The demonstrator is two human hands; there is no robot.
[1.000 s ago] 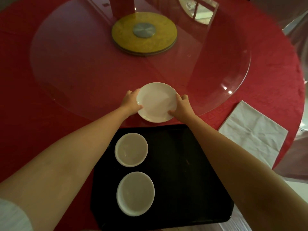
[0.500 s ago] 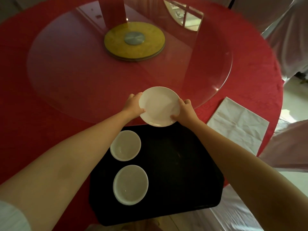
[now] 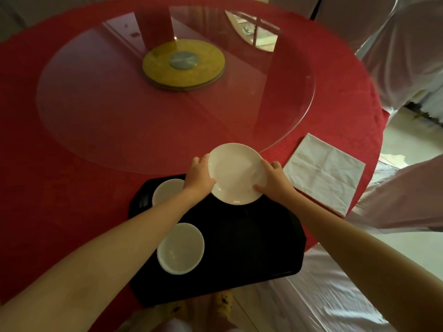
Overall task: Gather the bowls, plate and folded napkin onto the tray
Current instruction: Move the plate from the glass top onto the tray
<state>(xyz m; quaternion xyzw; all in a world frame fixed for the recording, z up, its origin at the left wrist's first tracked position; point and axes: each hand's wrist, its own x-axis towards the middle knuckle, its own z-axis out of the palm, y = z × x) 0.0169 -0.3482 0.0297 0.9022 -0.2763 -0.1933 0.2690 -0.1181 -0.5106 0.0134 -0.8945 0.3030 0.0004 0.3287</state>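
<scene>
White plate (image 3: 236, 173) is sitting tilted between both hands, over the far edge of the black tray (image 3: 251, 240). Left hand (image 3: 199, 176) and right hand (image 3: 274, 179) are gripping opposite rims, fingers curled. Two bowls (image 3: 180, 248) are lying nearer, left of the fingers; folded napkin (image 3: 323, 172) is lying just right of them.

I read this as a restaurant or banquet dining room; the round desk (image 3: 60, 188) wears a red cloth under a glass turntable (image 3: 119, 111) on a gold hub (image 3: 184, 64); white-covered chairs (image 3: 402, 56) ring it.
</scene>
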